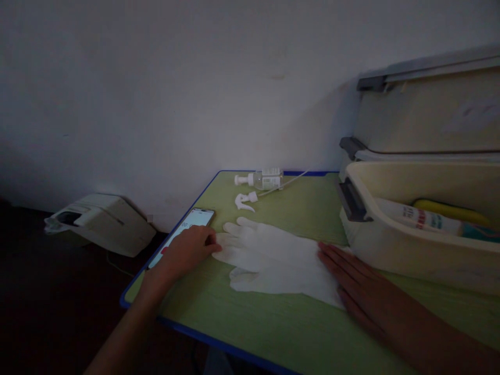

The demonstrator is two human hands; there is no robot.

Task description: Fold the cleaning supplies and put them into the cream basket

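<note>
The white gloves (273, 255) lie flat at the middle of the green tabletop (207, 317), thin and softly creased, their fingers fanned toward nine o'clock and seemingly layered. Light pressure at both ends should smooth them without dragging the thin material. From their centre, the left hand (195, 245) touches the fingertips at nine; whether it pinches, I cannot tell. The right hand (363, 286) rests open across the cuffs at four. The phone (204, 214) sits toward ten, the spray nozzle (251, 197) at eleven, the bottle (269, 180) at twelve, the bin (429, 265) at three.

Thin matt rubbery gloves (269, 255); smooth plastic bin (414, 260).
</note>
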